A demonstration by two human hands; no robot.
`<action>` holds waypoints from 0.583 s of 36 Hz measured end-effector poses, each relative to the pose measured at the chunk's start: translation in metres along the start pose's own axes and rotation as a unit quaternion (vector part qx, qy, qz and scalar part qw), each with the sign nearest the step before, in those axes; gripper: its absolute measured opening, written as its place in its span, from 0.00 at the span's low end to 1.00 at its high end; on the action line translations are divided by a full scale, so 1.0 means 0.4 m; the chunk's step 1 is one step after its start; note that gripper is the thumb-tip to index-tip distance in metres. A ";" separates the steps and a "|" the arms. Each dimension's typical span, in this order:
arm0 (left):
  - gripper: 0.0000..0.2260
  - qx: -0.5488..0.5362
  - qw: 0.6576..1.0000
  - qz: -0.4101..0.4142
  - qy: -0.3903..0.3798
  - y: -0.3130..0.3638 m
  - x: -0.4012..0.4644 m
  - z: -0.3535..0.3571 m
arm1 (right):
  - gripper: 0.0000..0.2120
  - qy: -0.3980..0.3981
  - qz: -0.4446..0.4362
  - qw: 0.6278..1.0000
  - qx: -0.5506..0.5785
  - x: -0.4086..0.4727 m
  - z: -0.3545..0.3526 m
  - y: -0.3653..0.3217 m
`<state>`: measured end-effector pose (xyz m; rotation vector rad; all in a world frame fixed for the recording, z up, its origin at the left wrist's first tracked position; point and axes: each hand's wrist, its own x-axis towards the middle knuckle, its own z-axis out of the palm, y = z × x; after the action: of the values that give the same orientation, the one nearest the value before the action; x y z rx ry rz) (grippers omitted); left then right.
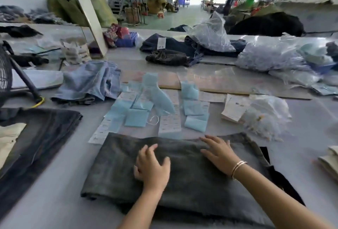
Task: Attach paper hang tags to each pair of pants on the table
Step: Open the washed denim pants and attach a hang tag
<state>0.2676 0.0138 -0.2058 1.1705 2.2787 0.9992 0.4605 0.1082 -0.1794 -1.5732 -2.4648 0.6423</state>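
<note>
A folded pair of dark grey pants (118, 170) lies in front of me on the grey table (54, 206). My left hand (151, 166) rests flat on the middle of the pants, fingers spread. My right hand (219, 152) presses flat on the pants near their far edge, a bracelet on its wrist. Just beyond the pants lie light blue paper hang tags (136, 119) and white printed tags (169, 123) in rows, with a loose white string loop (153, 120) among them. A stack of white tags (234, 108) sits to the right.
Dark folded pants (42, 137) lie at the left, light blue jeans (91, 82) at the back left, a fan stand (23, 78) at the far left. Plastic bags (267, 117) of fasteners sit on the right. More dark garments (172, 49) lie further back.
</note>
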 end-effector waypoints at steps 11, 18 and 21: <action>0.42 0.329 0.787 0.473 -0.219 -0.059 -0.081 -0.100 | 0.24 0.128 -0.141 0.942 -0.277 -0.392 0.040 0.073; 0.42 0.375 0.777 0.473 -0.180 -0.035 -0.098 -0.080 | 0.42 0.074 -0.082 0.961 -0.252 -0.309 0.064 0.011; 0.40 0.362 0.803 0.449 -0.148 -0.048 -0.089 -0.114 | 0.27 0.145 -0.102 0.958 -0.225 -0.269 -0.009 -0.008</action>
<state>0.2495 -0.0420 -0.1887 2.6469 1.8181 0.0570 0.5062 0.0121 -0.1637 -1.3820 -2.6039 -0.1878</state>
